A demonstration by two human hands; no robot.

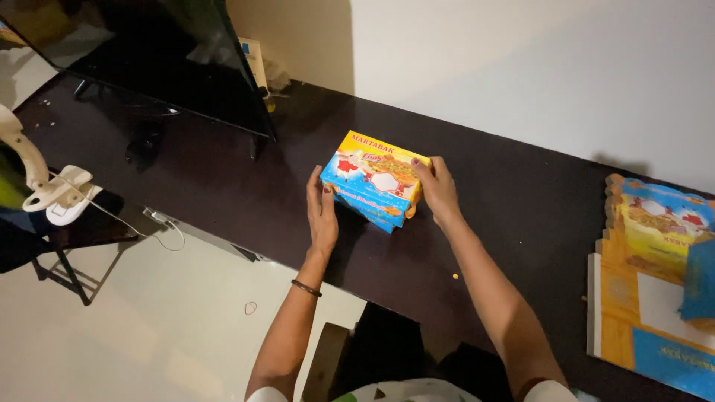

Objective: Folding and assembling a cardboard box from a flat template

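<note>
The yellow and blue carton (376,179) sat closed on the dark bench (223,186), and I had it between my two hands; my left hand (322,211) lay flat against its near-left side, fingers (316,186) straight and together, pressed to the cardboard without curling round it; my right hand (437,189) gripped its right end, fingers (421,168) spread over the top edge and clamped on the box; a thin dark bracelet (306,288) circled my left wrist. Left of the carton and further back stood a flat black screen (149,52) on its feet, tilted over the bench; further left of the carton, off the bench edge, a white clamp-like device (52,195) trailed a thin white cable (134,222) over the pale floor (149,327). Well to the right of the carton, at the bench's end, lay a pile of flattened cartons (648,283) in the same yellow and blue; between the carton and that pile, nearer to me, a small yellow crumb (455,276) rested on the dark surface; behind the carton rose a plain white wall (521,59).
</note>
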